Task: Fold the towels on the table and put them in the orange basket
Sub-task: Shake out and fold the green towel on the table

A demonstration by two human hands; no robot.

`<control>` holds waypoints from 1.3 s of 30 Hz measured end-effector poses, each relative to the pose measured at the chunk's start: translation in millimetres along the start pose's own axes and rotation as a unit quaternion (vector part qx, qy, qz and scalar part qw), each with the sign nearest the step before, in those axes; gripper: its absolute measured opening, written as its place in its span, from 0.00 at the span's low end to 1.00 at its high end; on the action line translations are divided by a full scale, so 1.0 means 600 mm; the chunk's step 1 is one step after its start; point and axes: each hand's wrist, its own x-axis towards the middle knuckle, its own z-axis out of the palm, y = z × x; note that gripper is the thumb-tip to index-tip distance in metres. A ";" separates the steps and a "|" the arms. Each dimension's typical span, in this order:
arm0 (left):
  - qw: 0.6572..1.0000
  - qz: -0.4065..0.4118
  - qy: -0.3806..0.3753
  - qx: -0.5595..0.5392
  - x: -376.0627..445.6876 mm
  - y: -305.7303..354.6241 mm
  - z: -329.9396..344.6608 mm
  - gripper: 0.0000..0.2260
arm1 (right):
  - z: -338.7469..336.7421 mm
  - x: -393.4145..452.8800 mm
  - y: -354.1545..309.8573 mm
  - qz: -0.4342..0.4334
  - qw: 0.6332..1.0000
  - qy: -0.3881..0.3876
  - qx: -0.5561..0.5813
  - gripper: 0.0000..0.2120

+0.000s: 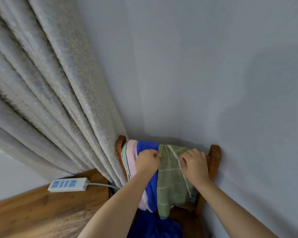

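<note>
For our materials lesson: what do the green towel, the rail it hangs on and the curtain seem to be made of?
Green towel: soft terry-like cloth, matte and fuzzy with woven stripes.
Rail: probably varnished wood, reddish-brown with a slight sheen.
Curtain: heavy woven fabric, beige, patterned texture, deep folds; fibre unclear.

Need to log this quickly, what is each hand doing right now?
Left hand: fingers pinch the top edge of the olive green striped terry towel.
Right hand: fingers grip the same towel's pale edge.
</note>
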 end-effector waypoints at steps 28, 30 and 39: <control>0.945 0.081 0.308 -0.080 -0.478 -0.191 -0.427 0.08 | -0.312 -0.118 -0.534 -0.026 0.952 0.029 0.304 0.07; 0.947 0.049 0.314 -0.046 -0.528 -0.248 -0.453 0.09 | -0.302 -0.145 -0.585 -0.002 0.937 -0.010 0.348 0.08; 0.944 -0.140 0.295 0.051 -0.671 -0.512 -0.507 0.10 | -0.152 -0.257 -0.762 0.054 0.891 -0.200 0.403 0.12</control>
